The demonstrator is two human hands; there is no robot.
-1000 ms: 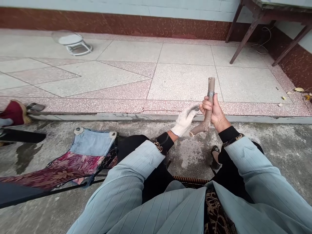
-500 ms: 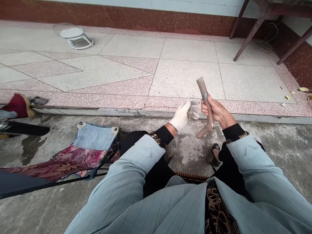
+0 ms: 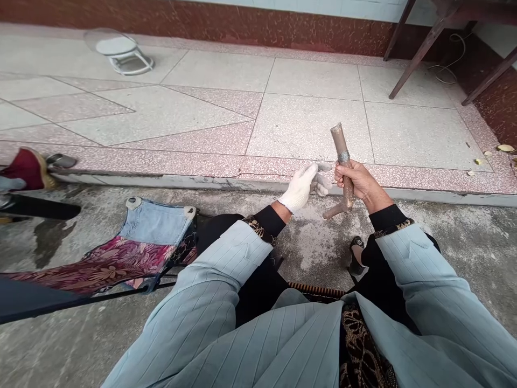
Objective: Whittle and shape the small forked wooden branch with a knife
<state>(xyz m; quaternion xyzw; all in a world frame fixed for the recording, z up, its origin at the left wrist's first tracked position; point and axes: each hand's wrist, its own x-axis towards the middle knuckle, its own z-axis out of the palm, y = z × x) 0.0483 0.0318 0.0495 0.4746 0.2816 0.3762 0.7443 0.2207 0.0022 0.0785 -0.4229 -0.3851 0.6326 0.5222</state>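
Observation:
My bare right hand (image 3: 361,183) is wrapped round a brown forked stick (image 3: 342,161) and holds it nearly upright. A silvery band circles the stick just above my fingers. Its short side branch pokes down and left below my fist. My left hand (image 3: 304,186), in a white knit glove, hovers just left of the stick with its fingers loosely spread, holding nothing and not touching the wood. Both hands are raised above the grey concrete ground in front of my knees.
A folding stool with denim and floral fabric (image 3: 133,248) stands at my left. A raised tiled terrace (image 3: 258,113) lies ahead past a step edge (image 3: 242,180). A white stool (image 3: 121,54) sits far left, dark table legs (image 3: 424,48) far right, and a red shoe (image 3: 26,170) at the left edge.
My gloved left hand has come off the stick and drawn slightly left. My right hand has swung the stick from a right lean to nearly upright, tipped a little left.

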